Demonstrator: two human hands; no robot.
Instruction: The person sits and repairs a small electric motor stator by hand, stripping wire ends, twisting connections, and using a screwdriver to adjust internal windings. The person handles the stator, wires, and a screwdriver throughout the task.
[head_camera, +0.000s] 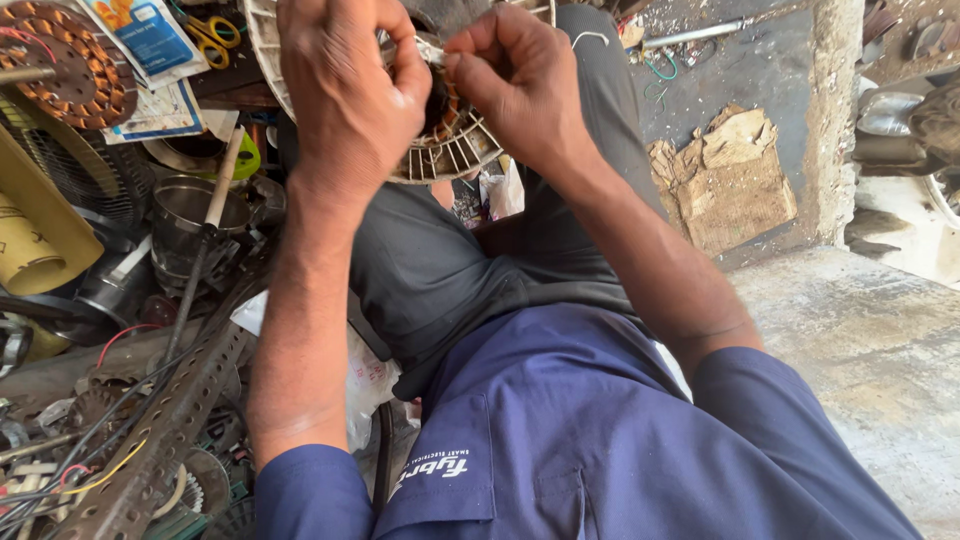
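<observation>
My left hand (345, 90) and my right hand (515, 85) meet at the top middle, both pinching a small pale strip (430, 48) between fingertips. Right behind them a round motor stator (455, 150) with white slotted rim and copper windings rests on my grey-trousered knee (430, 260). My hands hide most of its centre.
A second copper-wound stator (70, 65) lies top left beside yellow-handled scissors (215, 30) and printed cards. A metal pot (185, 215), a hammer handle (222, 180), a perforated rusty angle bar (170, 420) and loose wires crowd the left. Torn cardboard (725, 175) lies on the concrete floor at right.
</observation>
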